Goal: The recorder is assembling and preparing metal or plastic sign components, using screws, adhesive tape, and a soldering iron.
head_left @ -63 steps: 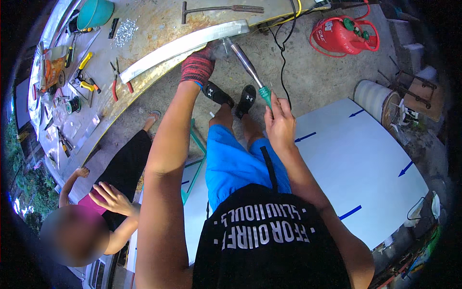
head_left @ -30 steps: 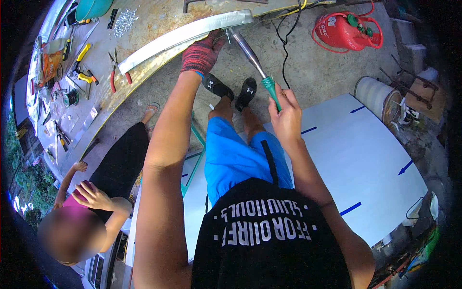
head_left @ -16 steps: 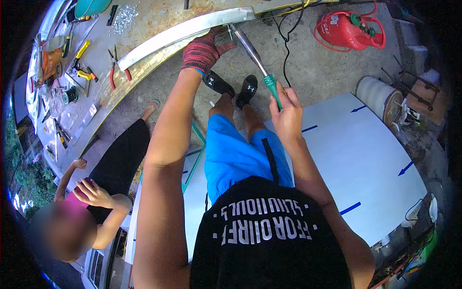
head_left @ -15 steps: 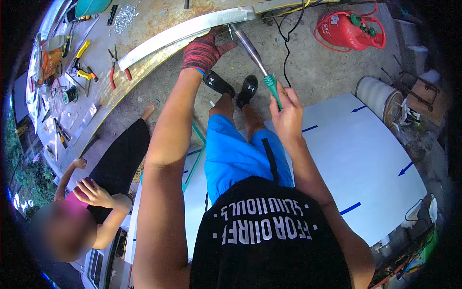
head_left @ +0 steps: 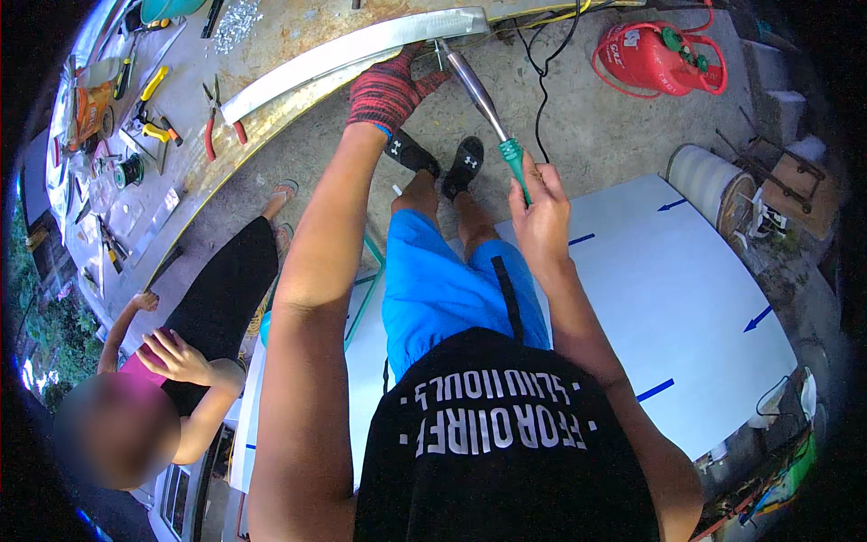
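Note:
A long, slightly curved silvery metal strip [head_left: 352,54] lies along the near edge of the worktable, its right end reaching past that edge. My left hand [head_left: 386,93], in a red and black knit glove, is shut on the strip's near edge. Its thumb points right, and the other fingertips are hidden at the strip. In my bare right hand [head_left: 544,217] is the green handle of a soldering iron [head_left: 474,90] with a long metal barrel. The iron slants up and left, its tip close to the strip's underside near the right end; whether they touch I cannot tell.
On the worktable [head_left: 280,41] lie red-handled pliers [head_left: 212,126], a wire spool [head_left: 128,172], yellow-handled tools and metal bits [head_left: 237,29]. A red gas cylinder [head_left: 646,59] and black cord [head_left: 542,99] are on the floor. A white sheet [head_left: 668,271] lies right; another person [head_left: 217,298] is left.
Both hands, the strip and the soldering iron appear slightly farther right in the picture, as the view has shifted a little. Both grips look the same.

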Demonstrator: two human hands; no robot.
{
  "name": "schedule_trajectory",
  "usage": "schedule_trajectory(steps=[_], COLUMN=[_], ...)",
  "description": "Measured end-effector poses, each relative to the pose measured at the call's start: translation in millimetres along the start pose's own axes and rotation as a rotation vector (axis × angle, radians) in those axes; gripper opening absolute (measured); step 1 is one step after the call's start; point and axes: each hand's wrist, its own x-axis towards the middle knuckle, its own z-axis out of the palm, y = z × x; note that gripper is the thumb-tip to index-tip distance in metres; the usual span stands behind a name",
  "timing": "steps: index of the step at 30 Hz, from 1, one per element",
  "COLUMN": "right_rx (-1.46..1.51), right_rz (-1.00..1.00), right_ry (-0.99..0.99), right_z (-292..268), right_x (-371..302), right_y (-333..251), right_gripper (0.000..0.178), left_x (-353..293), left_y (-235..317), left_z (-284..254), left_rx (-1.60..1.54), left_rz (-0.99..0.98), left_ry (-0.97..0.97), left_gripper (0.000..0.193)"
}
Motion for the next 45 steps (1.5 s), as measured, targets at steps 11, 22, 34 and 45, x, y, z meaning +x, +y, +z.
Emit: schedule_trajectory(steps=[11,22,34,45], right_rx=[0.005,0.025,0.026,0.045], right_rz=[0.012,0.006,-0.03,-0.024], right_ry=[-0.01,0.003,0.009,0.014], right_z=[-6,-7,-8,-11], right_x=[3,5,7,7], right_y=[-5,-8,-8,-9], right_gripper=[0.04,0.036,0.035,0.036], left_x=[1,0,1,1], left_y=[9,6,1,1], left_z=[-8,-3,2,4], left_rx=[0.0,-0.013,-0.032,-0.057], left_rz=[-0.109,-0.08,-0.035,-0.035], left_ry=[-0.118,-0.06,-0.015,-0.024], left_gripper=[0.081,0.08,0.081,0.081])
